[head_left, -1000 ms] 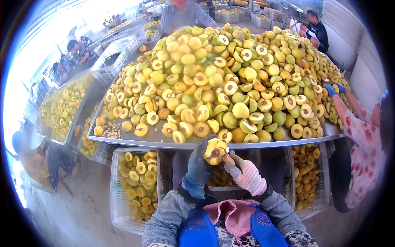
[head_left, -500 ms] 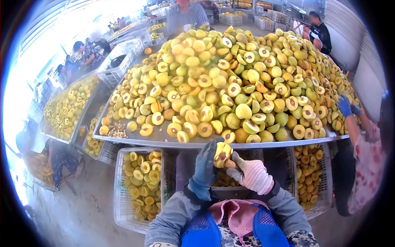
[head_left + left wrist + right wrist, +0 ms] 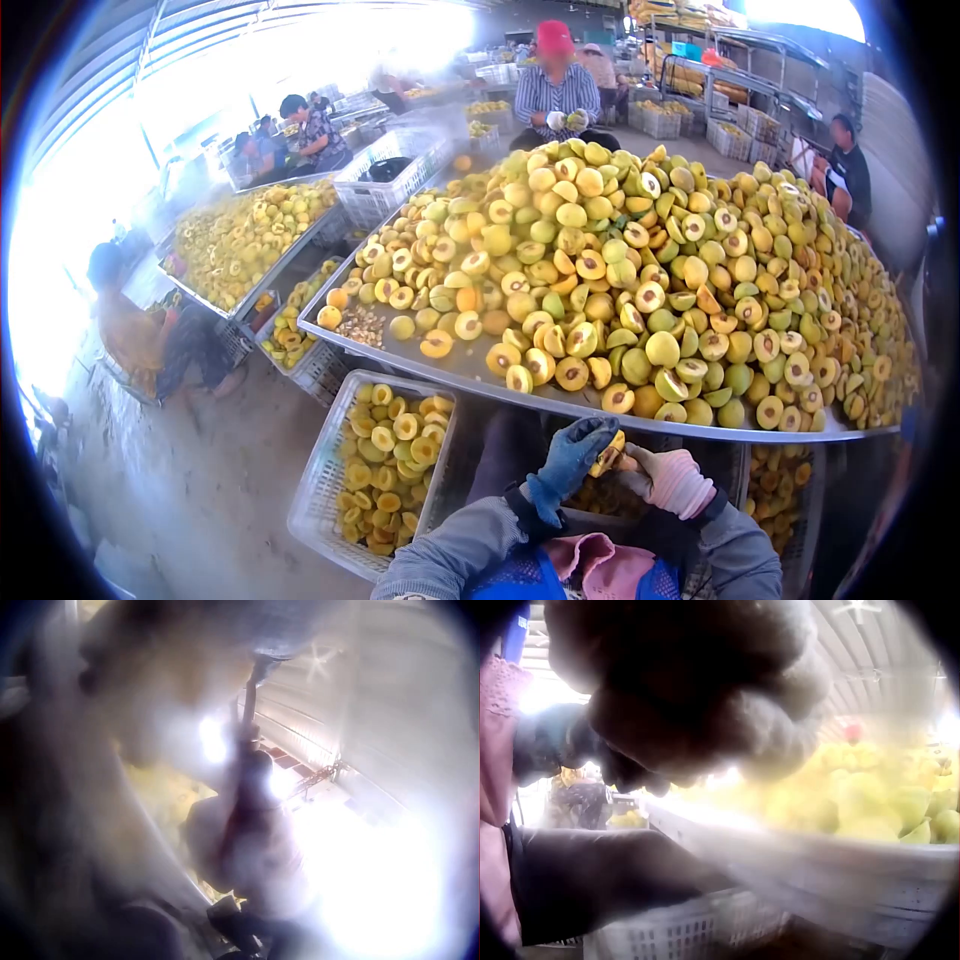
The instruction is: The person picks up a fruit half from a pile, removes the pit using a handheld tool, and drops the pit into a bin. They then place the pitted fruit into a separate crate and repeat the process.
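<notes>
In the head view the left hand [image 3: 570,466], in a blue-grey glove, holds a yellow halved fruit [image 3: 607,453] in front of the table's near edge. The right hand [image 3: 672,480], in a pale striped glove, grips a tool [image 3: 627,463] with a light brown end against that fruit; its tip is hidden. Beyond the hands, halved yellow-green fruits [image 3: 662,349] lie heaped on the metal table [image 3: 470,377]. The right wrist view shows the right hand [image 3: 705,690] large and dark, its fingers curled. The left wrist view is blurred.
A white crate [image 3: 320,480] of halved fruits stands below the table at left, another [image 3: 778,490] at right. Small pits [image 3: 362,326] lie at the table's left corner. Across the table sits a person in a red cap [image 3: 555,85]; others sit left and right.
The head view has swung left and up, so the table and hands appear lower and farther right. The fruit has turned in the left hand, and the right hand still grips the tool.
</notes>
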